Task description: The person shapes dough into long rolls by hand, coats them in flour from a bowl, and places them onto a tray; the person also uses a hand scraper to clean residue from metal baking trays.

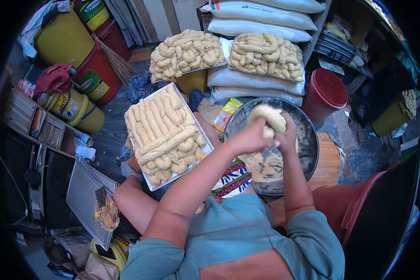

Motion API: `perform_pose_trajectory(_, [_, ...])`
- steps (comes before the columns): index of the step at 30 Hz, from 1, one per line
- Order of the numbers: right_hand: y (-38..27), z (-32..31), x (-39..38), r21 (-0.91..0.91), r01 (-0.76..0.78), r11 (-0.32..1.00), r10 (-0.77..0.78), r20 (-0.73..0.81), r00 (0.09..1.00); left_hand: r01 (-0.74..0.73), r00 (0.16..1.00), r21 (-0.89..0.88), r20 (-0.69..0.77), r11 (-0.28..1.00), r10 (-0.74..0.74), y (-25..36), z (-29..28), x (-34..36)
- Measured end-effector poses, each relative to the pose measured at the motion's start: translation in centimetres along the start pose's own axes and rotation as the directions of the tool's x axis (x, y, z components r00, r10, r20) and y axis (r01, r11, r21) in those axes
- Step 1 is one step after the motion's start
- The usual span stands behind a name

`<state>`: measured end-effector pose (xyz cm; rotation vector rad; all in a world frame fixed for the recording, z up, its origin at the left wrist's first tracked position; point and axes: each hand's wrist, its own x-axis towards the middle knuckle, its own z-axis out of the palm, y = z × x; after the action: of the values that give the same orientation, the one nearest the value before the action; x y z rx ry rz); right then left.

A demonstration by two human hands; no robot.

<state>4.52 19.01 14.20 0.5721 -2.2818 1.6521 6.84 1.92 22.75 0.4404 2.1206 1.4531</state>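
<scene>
A thick, pale piece of dough [269,115] is held up over the wide black basin [233,122]. My left hand [251,138], on the arm with an orange wristband, is closed around its left, lower part. On its other side my right hand [288,134] grips it, with the fingers curled. The dough bends over above both hands, and some fingers are hidden. Floury residue [266,170] coats the basin's bottom. To the left of my forearm lies a white tray [198,122] loaded with dough ropes [156,116] and folded dough pieces [175,163].
Two more heaps of dough ropes [186,53] [266,56] stand at the back, beside stacked white sacks [261,18]. Red buckets [325,91] [95,74] and a yellow bucket [74,109] flank the area. Empty metal trays [86,191] lean at left; a large red container [354,200] sits at right.
</scene>
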Motion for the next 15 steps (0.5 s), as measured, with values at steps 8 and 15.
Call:
perform_pose_trajectory(8, [16.9, 10.2, -9.2, -0.483, -0.17, 0.859, 0.252, 0.11, 0.961, -0.547, 0.837, -0.298, -0.211, 0.783, 0.505, 7.9, 0.7, -1.7])
perform_pose_trajectory(15, [6.4, 3.6, -1.6, -0.269, -0.325, 0.906, 0.402, 0.786, 0.47, -0.365, 0.887, -0.183, -0.366, 0.913, 0.282, 1.0, -0.9, 0.5])
